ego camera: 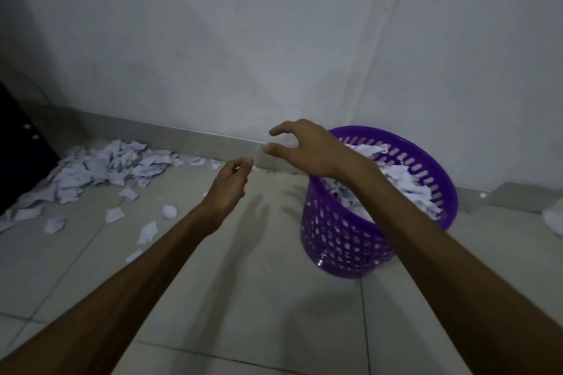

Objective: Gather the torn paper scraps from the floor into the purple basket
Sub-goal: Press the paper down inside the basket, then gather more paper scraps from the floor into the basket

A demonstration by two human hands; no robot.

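The purple basket [377, 222] stands on the tiled floor [243, 298] near the wall [274, 39], already well filled with torn paper scraps [405, 179]. The right hand [307, 146] hovers above the basket's left rim, its forearm crossing over the opening; the fingers are spread and loosely bent, holding nothing. The left hand [228, 183] hangs in the air to the left of the basket, fingers lightly curled, and nothing shows in it. A large pile of scraps [100, 167] lies on the floor against the skirting, well left of both hands, with loose pieces [114, 215] scattered nearer the left forearm.
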